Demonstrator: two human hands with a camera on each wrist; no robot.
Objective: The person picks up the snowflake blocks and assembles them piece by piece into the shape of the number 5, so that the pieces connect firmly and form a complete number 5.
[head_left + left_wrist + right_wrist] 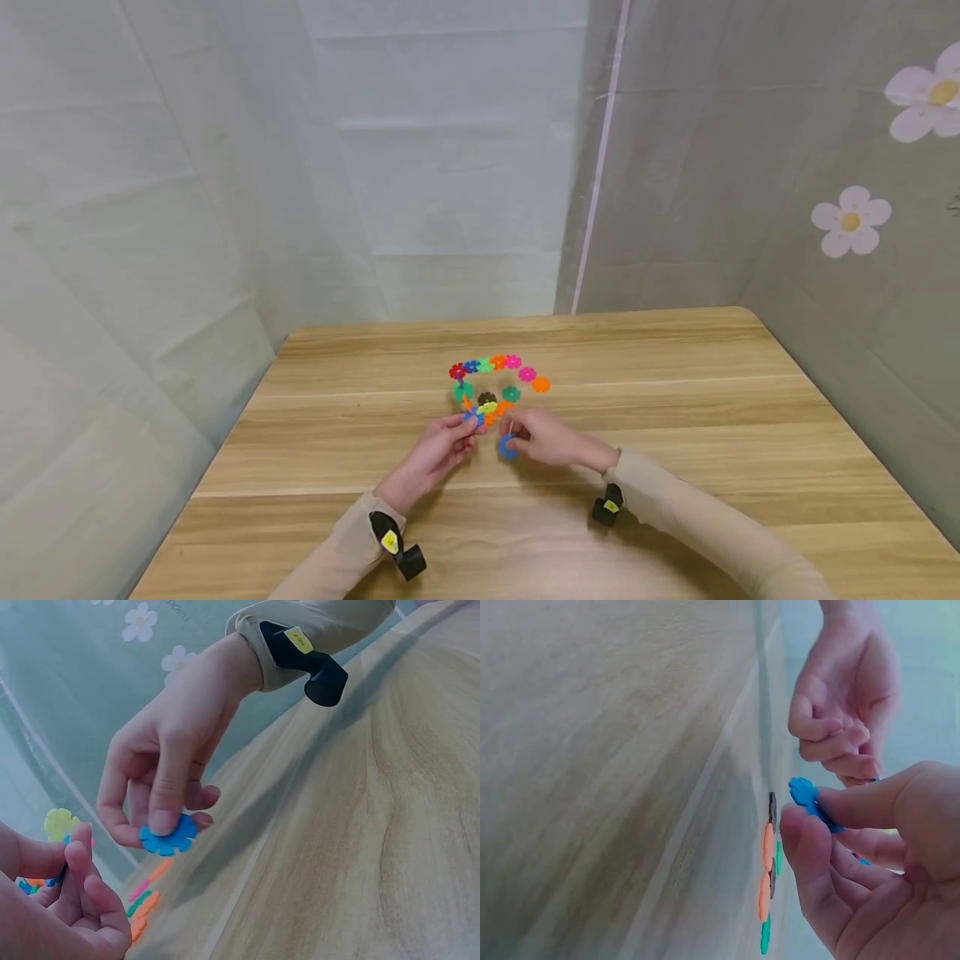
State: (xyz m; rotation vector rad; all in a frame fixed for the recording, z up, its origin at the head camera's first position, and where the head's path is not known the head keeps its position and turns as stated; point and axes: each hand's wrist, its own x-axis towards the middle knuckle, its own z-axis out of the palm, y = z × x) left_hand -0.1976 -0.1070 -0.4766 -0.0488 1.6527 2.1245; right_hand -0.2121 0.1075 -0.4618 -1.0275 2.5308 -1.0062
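My left hand [442, 447] pinches a blue notched plastic disc [474, 417] between thumb and fingers. From that disc a curved chain of colourful notched discs runs up past a green disc [463, 391] to a red disc [458, 372], then bends right. A yellow disc [60, 823] shows just beyond the left fingers in the left wrist view. My right hand [551, 437] pinches another blue disc [169, 837] by its edge, over the table and a short way right of the left hand. In the right wrist view this blue disc [805, 793] sticks out past the thumb.
Flat on the wooden table [337, 467] beyond my hands lie several discs, among them a dark one [487, 399], a green one [512, 393] and an orange one [504, 408]. Pale curtains [450, 167] hang behind the table.
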